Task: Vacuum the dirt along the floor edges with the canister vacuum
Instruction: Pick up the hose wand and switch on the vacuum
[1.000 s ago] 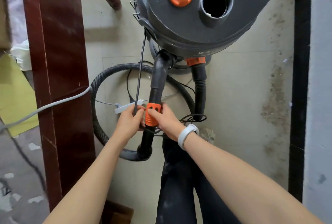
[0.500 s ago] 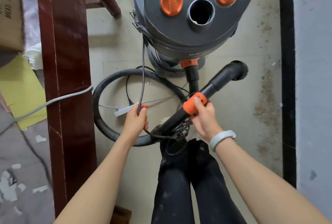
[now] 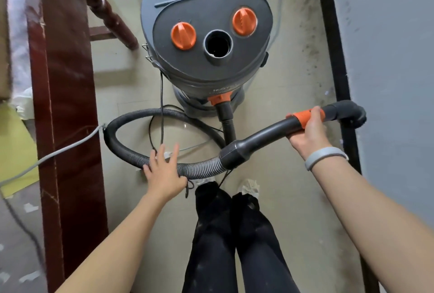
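Only faint, unreadable canister vacuum (image 3: 206, 41) lettering.

Soft, even daylight; wide-angle bending and blur at the left edge.

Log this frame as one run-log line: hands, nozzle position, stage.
right hand: grips wand | left hand: open over hose | nozzle: at black baseboard | stage: starting edge pass

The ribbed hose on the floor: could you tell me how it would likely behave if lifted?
The ribbed hose lies in a loose curve, so it is probably floppy and would sag. Its end joins the rigid wand gripped by the right hand, so it would likely trail.
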Demonstrator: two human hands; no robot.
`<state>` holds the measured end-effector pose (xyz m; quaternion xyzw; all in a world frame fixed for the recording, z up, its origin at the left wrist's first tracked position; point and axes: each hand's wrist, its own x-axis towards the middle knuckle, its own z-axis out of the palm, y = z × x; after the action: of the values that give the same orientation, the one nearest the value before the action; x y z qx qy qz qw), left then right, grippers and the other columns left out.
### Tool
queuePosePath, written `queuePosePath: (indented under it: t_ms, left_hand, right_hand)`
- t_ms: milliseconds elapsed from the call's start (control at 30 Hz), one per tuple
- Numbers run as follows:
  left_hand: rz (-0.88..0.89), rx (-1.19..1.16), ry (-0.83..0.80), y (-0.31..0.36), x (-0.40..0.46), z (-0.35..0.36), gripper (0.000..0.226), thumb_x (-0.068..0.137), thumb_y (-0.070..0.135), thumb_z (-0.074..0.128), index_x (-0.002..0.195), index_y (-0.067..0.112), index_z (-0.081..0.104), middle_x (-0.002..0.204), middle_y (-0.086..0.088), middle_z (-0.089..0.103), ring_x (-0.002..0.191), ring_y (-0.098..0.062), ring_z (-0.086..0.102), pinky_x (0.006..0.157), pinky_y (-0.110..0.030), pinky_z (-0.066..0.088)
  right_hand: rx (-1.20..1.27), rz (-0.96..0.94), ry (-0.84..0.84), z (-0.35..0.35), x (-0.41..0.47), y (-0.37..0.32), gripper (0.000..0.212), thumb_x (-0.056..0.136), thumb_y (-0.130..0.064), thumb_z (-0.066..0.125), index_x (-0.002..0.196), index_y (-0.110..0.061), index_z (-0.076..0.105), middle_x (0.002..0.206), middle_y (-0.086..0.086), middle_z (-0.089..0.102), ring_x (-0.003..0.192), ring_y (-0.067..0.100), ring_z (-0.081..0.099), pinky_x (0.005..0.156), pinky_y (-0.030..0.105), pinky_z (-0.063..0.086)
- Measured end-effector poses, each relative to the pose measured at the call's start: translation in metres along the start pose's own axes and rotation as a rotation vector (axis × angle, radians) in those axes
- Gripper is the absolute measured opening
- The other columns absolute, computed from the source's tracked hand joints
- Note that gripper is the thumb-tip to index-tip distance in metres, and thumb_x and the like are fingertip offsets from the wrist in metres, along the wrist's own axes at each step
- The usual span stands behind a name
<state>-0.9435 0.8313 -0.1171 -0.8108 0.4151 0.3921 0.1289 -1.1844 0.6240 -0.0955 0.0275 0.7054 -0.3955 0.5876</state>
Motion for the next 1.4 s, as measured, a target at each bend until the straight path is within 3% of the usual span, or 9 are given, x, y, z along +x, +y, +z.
queuePosePath:
  t_ms: [100, 233, 333, 467, 667, 867, 1033, 1233, 1400]
  left_hand:
    - [0.251, 0.128, -0.113, 0.022, -0.001, 0.008, 0.086, 0.087, 0.033, 0.058, 0.150, 0.035, -0.001, 0.159, 0.003, 0.004, 0.145, -0.028, -0.011, 0.114, -0.056, 0.001]
    - [0.318, 0.109, 0.009, 0.037, 0.011, 0.015, 0.057, 0.089, 0.035, 0.058, 0.139, 0.024, 0.032, 0.143, 0.005, 0.039, 0.144, -0.020, 0.016, 0.114, -0.053, 0.004]
    - [0.498, 0.066, 0.004, 0.048, 0.012, 0.014, 0.054, 0.085, 0.044, 0.062, 0.131, 0.023, 0.041, 0.125, 0.005, 0.053, 0.122, -0.018, 0.046, 0.111, -0.042, 0.022]
    - [0.623, -0.086, 0.032, 0.072, -0.003, 0.009, 0.060, 0.084, 0.051, 0.061, 0.132, 0.022, 0.043, 0.114, 0.003, 0.056, 0.106, -0.019, 0.052, 0.090, -0.032, 0.041]
    - [0.620, -0.120, 0.138, 0.099, -0.028, -0.009, 0.060, 0.085, 0.056, 0.055, 0.133, 0.024, 0.040, 0.114, 0.006, 0.055, 0.105, -0.015, 0.052, 0.086, -0.031, 0.042]
    - [0.579, -0.223, 0.179, 0.129, -0.041, -0.032, 0.059, 0.079, 0.059, 0.061, 0.128, 0.029, 0.045, 0.115, 0.014, 0.057, 0.106, -0.006, 0.054, 0.084, -0.024, 0.041]
    - [0.486, -0.060, 0.074, 0.094, -0.031, -0.049, 0.049, 0.072, 0.050, 0.073, 0.111, 0.026, 0.056, 0.101, 0.008, 0.064, 0.098, -0.015, 0.060, 0.081, -0.031, 0.045]
    - [0.453, -0.184, 0.045, 0.138, -0.066, -0.057, 0.049, 0.071, 0.057, 0.071, 0.098, 0.022, 0.050, 0.089, 0.008, 0.062, 0.087, -0.015, 0.060, 0.073, -0.030, 0.045]
    - [0.529, -0.312, -0.191, 0.193, -0.097, -0.053, 0.050, 0.075, 0.054, 0.070, 0.108, 0.022, 0.050, 0.091, 0.006, 0.062, 0.084, -0.011, 0.058, 0.073, -0.027, 0.045]
  right_hand:
    - [-0.013, 0.013, -0.012, 0.007, 0.001, -0.011, 0.034, 0.094, -0.038, 0.053, 0.109, -0.009, 0.043, 0.083, 0.015, 0.060, 0.059, 0.025, 0.060, 0.067, 0.042, 0.058]
    - [-0.014, 0.035, -0.076, 0.012, 0.001, -0.036, 0.039, 0.095, -0.046, 0.048, 0.093, -0.007, 0.048, 0.064, 0.010, 0.059, 0.060, 0.022, 0.059, 0.064, 0.035, 0.055]
    - [0.015, 0.012, -0.166, 0.017, -0.008, -0.047, 0.043, 0.097, -0.046, 0.045, 0.072, -0.010, 0.047, 0.052, 0.006, 0.057, 0.055, 0.016, 0.056, 0.063, 0.029, 0.051]
    - [-0.121, 0.001, -0.251, 0.016, -0.019, -0.007, 0.016, 0.092, -0.018, 0.059, 0.081, -0.011, 0.050, 0.055, 0.001, 0.059, 0.050, 0.013, 0.059, 0.054, 0.025, 0.052]
    - [-0.342, 0.054, -0.398, 0.012, -0.025, 0.006, 0.021, 0.086, -0.024, 0.069, 0.091, -0.013, 0.052, 0.081, 0.009, 0.059, 0.077, 0.029, 0.060, 0.083, 0.047, 0.054]
    - [-0.272, 0.097, -0.453, 0.007, -0.033, -0.005, 0.040, 0.085, -0.021, 0.068, 0.113, -0.005, 0.044, 0.074, 0.012, 0.054, 0.049, 0.022, 0.059, 0.052, 0.033, 0.055]
    - [-0.202, 0.083, -0.359, -0.001, -0.014, -0.058, 0.050, 0.082, -0.030, 0.072, 0.115, -0.006, 0.043, 0.075, 0.012, 0.053, 0.045, 0.021, 0.058, 0.049, 0.032, 0.054]
    - [0.103, 0.200, -0.408, -0.010, -0.020, -0.094, 0.030, 0.086, -0.031, 0.066, 0.088, -0.008, 0.047, 0.071, 0.004, 0.051, 0.043, 0.011, 0.054, 0.047, 0.020, 0.051]
    - [-0.099, 0.245, -0.482, -0.021, -0.031, -0.142, 0.020, 0.095, -0.022, 0.048, 0.082, -0.007, 0.045, 0.068, 0.001, 0.044, 0.038, 0.008, 0.049, 0.041, 0.016, 0.046]
